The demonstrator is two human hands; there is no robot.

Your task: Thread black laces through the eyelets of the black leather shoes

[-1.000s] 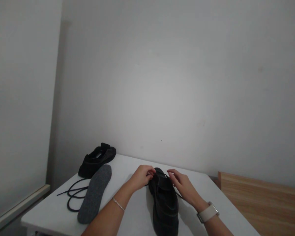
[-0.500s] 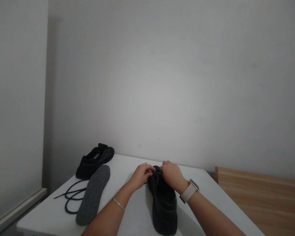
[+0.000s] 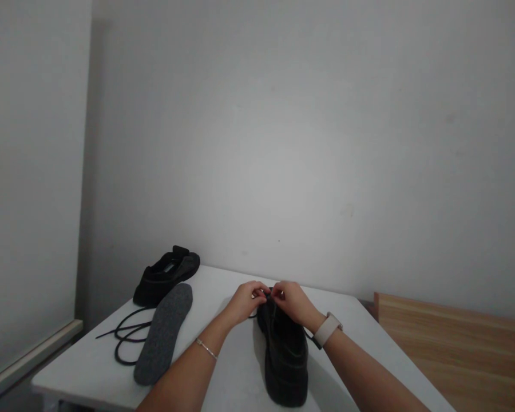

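Note:
A black shoe stands upright on the white table, its heel towards me. At the far, front end of its opening, my left hand and my right hand meet with fingertips almost touching. Both are closed in a pinch at the lacing, on the black shoelace; the part between the fingers is too small to make out clearly. One length of lace shows beside the left hand, another by the right wrist. The shoe's toe is mostly hidden behind my hands.
Another black shoe sits at the table's far left. A grey insole lies in front of it, beside a loosely coiled black lace. The white table borders a wall, and a wooden board stands at the right.
My right hand has moved left, bringing its fingertips close to those of my left hand. A length of lace now shows near the right wrist. The shoe has stayed in place.

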